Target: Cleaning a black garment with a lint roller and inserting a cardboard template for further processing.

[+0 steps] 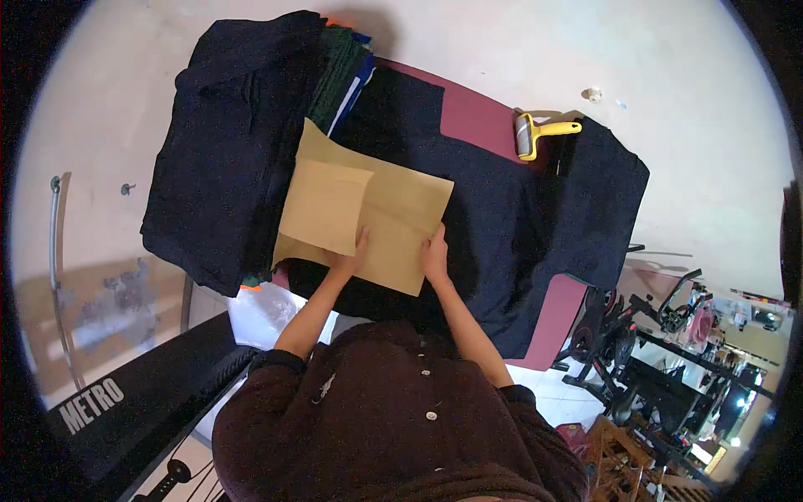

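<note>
A large tan cardboard sheet (pixel 401 213) lies on black cloth (pixel 502 226) spread over a maroon-topped table (pixel 475 124). Over its left part is a smaller, lighter tan card piece (pixel 323 207); whether the two are joined I cannot tell. My left hand (pixel 355 256) closes on the lower right corner of the smaller piece, some fingers hidden behind it. At the large sheet's right edge, my right hand (pixel 435 255) grips the border between thumb and fingers. The sheet's left end meets a tall pile of folded black cloth (pixel 238 142).
Dark green and blue folded fabrics (pixel 343 75) show beside the black pile. A yellow-handled lint roller (pixel 535 134) rests at the table's far edge, near the wall. A treadmill (pixel 150 393) stands at lower left, an exercise bike (pixel 598 335) at right. White plastic (pixel 268 314) hangs below the pile.
</note>
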The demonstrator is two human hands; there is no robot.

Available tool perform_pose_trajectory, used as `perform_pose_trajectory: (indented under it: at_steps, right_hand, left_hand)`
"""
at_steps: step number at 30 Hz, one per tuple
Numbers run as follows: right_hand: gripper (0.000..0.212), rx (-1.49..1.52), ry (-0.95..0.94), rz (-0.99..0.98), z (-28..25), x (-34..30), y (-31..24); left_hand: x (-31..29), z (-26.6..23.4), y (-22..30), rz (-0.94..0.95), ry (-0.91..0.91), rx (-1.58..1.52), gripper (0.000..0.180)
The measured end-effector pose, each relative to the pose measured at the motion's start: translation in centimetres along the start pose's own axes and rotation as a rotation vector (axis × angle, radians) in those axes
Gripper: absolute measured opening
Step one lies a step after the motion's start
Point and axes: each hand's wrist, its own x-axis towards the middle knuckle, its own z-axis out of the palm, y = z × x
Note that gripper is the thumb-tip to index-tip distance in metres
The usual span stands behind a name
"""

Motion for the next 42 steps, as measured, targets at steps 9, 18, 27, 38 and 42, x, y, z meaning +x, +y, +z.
perform_pose_trajectory:
  at_steps: [9,18,27,38,42]
  right_hand:
    - [0.068,-0.462,0.21,-0.109,1.0,-4.2,-2.7]
    - [0.067,-0.776,0.044,-0.45,2.5,-5.7,1.4]
    - [0.047,-0.585,0.457,-0.37,-10.1,-11.1,4.4]
    - [0.07,-0.705,0.609,0.27,-19.1,-23.3,19.0]
    - [0.07,-0.686,0.608,0.437,-19.1,-22.7,19.4]
  left_hand:
    - [-1.0,-3.6,2.3,0.127,0.229,0.064,0.047]
    - [-0.9,-5.6,4.7,0.137,0.249,0.035,0.042]
    - [-9.1,-12.1,-0.6,0.158,0.17,-0.168,0.025]
    - [-11.3,-14.0,-2.1,0.022,0.412,-0.103,0.035]
    - [-10.3,-11.0,0.3,0.106,0.222,-0.011,0.046]
